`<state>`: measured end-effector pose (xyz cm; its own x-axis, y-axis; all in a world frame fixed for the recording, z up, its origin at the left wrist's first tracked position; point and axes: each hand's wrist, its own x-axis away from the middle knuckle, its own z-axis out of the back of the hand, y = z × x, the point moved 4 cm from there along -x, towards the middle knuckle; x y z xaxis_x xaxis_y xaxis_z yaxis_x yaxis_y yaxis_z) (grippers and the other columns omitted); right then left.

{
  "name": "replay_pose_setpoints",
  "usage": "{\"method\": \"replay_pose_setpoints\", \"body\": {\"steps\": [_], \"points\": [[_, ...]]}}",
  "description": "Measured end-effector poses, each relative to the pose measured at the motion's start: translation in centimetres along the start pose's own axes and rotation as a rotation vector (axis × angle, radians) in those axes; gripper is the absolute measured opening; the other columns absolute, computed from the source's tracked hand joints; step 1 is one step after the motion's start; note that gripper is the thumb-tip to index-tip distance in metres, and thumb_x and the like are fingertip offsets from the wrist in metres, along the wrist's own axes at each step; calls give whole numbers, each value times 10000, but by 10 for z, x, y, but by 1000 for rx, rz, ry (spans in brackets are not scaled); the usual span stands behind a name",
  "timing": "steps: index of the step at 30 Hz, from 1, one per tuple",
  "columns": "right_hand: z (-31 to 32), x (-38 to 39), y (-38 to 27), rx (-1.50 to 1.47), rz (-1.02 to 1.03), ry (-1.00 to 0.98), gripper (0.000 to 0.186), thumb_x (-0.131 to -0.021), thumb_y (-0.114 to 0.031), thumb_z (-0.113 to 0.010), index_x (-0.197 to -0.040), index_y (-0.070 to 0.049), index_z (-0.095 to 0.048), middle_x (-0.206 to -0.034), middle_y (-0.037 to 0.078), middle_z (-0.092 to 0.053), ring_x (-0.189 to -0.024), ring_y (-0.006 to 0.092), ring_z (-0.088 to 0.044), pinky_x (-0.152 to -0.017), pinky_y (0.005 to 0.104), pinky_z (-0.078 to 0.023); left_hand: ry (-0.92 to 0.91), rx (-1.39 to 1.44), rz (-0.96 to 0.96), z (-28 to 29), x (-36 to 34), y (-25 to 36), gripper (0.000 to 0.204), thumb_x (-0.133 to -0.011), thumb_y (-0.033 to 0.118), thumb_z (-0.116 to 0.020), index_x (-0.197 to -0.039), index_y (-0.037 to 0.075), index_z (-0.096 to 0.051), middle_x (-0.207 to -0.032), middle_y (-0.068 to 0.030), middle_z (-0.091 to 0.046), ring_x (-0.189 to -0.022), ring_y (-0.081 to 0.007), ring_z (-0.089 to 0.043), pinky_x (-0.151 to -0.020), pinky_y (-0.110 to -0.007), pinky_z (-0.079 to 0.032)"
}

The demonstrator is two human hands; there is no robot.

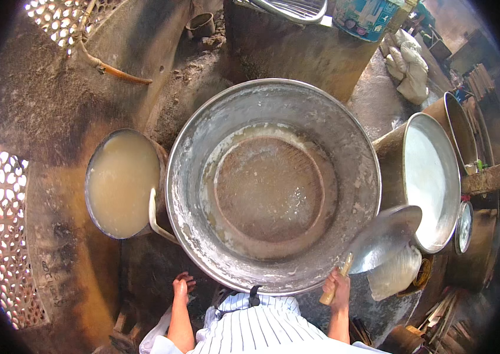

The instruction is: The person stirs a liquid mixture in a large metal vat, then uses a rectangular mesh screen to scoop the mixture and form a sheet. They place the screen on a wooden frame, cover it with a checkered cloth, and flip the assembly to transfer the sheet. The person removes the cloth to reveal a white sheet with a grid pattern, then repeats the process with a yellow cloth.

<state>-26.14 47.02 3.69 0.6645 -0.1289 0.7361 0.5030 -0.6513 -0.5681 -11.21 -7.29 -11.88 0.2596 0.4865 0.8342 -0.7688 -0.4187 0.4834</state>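
Observation:
A big round metal basin [350,135] stands right in front of me, with a whitish crust on its wall and thin, wet residue over its brown bottom. My right hand [339,289] is closed around the short wooden handle of a wide, shallow metal scoop [382,239]. The scoop tilts over the basin's near right rim, its shiny face showing. Just outside the near left rim hangs my left hand [184,284], empty, its fingers loosely curled and apart.
Left of the basin is a pot of cloudy tan liquid [125,183], a pale curved handle [158,221] beside it. To the right stand a metal drum with a whitish inside [430,177], a plastic bag [394,274] and white sacks [409,68]. A blue bucket [363,16] sits on the far ledge.

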Motion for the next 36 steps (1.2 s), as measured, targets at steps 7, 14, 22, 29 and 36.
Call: {"method": "replay_pose_setpoints", "body": {"steps": [7,14,22,29,36], "points": [[-21,-217,24,698,-56,-31,99,-844,-66,-595,-771,-15,-551,-572,49,-511,-436,159,-520,-375,318,-430,122,6,138,25,42,-24,248,-899,170,-496,-1132,127,-569,-962,-56,-660,-746,-203,-647,-647,-376,-478],[-115,-452,-55,1832,649,246,530,-826,-50,-636,-1303,54,-430,-869,234,-646,-825,373,-668,-693,465,-549,257,32,185,28,71,-34,315,-920,200,-540,-1223,112,-535,-998,-66,-652,-757,-192,-640,-627,-345,-499],[-37,-501,32,1998,317,-173,622,-863,-173,-631,-1439,-158,-397,-1217,297,-580,-1101,404,-597,-893,453,-514,353,33,319,28,116,-63,254,-943,228,-557,-1178,132,-553,-961,-82,-653,-730,-222,-665,-618,-358,-519],[40,-381,296,556,-842,-264,229,-893,-231,-606,-1006,-35,-642,-883,80,-627,-737,289,-603,-650,488,-518,333,45,288,26,129,-69,311,-918,305,-617,-1174,148,-539,-944,-79,-646,-743,-222,-670,-613,-368,-522],[-104,-234,270,248,-645,-341,114,-853,-62,-637,-924,-14,-562,-713,50,-534,-528,156,-522,-460,329,-458,246,45,127,30,83,-43,277,-928,199,-538,-1187,100,-548,-941,-74,-642,-711,-200,-650,-604,-349,-521]]}}
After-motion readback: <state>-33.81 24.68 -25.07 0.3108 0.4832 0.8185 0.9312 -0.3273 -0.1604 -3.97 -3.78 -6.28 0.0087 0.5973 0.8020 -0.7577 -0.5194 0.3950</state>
